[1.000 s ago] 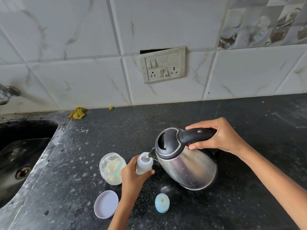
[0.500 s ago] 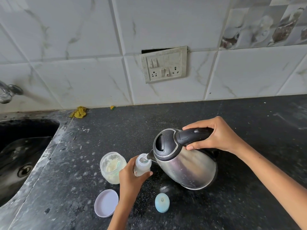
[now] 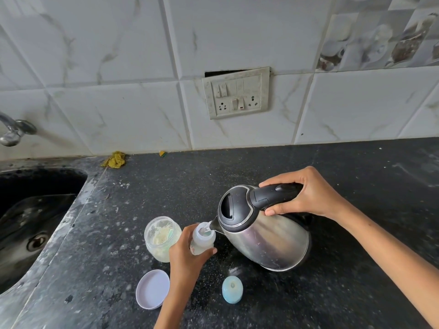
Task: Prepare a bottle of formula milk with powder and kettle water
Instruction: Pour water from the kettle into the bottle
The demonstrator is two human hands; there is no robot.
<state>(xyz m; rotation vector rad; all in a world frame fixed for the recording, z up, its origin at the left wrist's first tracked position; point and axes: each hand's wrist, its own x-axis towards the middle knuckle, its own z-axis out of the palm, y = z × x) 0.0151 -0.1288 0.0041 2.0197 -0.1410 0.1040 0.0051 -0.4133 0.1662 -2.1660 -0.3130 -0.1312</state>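
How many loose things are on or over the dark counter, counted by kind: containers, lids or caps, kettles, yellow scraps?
Containers: 2, powder jar and baby bottle
Lids or caps: 2, white lid and blue cap
Kettles: 1, steel kettle
Yellow scraps: 2, large and small
Total: 7

Most of the crowding is near-centre on the desk [image 3: 332, 167]. The tilted kettle [image 3: 266, 241] with the right hand [image 3: 306, 193] on its handle blocks the middle, spout right at the bottle [image 3: 202, 241] in the left hand [image 3: 187, 260]. The open jar [image 3: 161, 241] sits just left of that, touching the hand, so no gap there. The lid [image 3: 152, 288] and blue cap [image 3: 232, 289] clutter the near edge. The far strip and whole right side are wide open; the sink [image 3: 35, 210] drops away left.
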